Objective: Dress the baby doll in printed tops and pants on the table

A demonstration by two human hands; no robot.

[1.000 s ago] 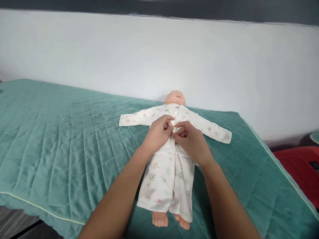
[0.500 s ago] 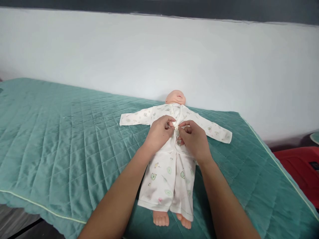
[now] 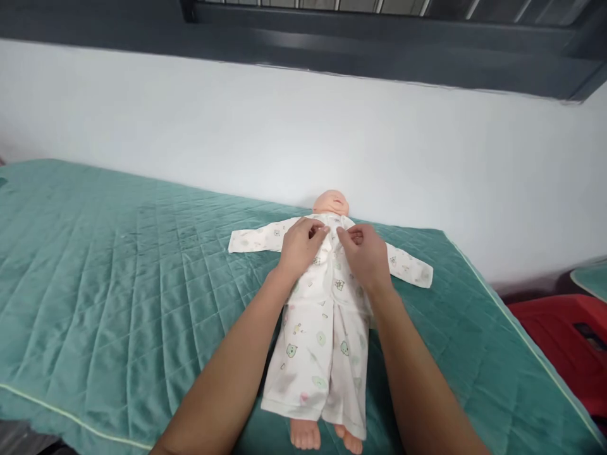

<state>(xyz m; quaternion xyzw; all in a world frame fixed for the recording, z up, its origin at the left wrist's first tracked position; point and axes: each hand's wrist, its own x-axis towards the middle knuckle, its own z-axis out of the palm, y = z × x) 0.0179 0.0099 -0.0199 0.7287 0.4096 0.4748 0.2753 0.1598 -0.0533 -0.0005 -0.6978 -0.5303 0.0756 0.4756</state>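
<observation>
A baby doll (image 3: 331, 202) lies on its back, dressed in a white printed baby shirt (image 3: 310, 287) and matching trousers (image 3: 296, 366). Its sleeves stretch out to both sides and its bare feet show below the trouser hems. Over the left part of the chest, my left hand (image 3: 300, 248) pinches the shirt near its front opening with thumb and forefinger. Opposite it, my right hand (image 3: 368, 258) is closed in a pinch on the shirt's other front edge. A small gap separates the fingertips of both hands. The fabric right under the fingers is partly hidden.
Under the doll spreads a green quilted cover (image 3: 142, 291) with a pale piped edge. A white wall (image 3: 213, 126) with a dark frame above it rises behind the doll's head. At the right, beyond the cover's edge, stands a red plastic object (image 3: 559, 341).
Both hands have moved from the button at mid-chest up towards the doll's neck, and their fingertips are slightly apart. The shirt front below them now lies closed. The view has tilted upward.
</observation>
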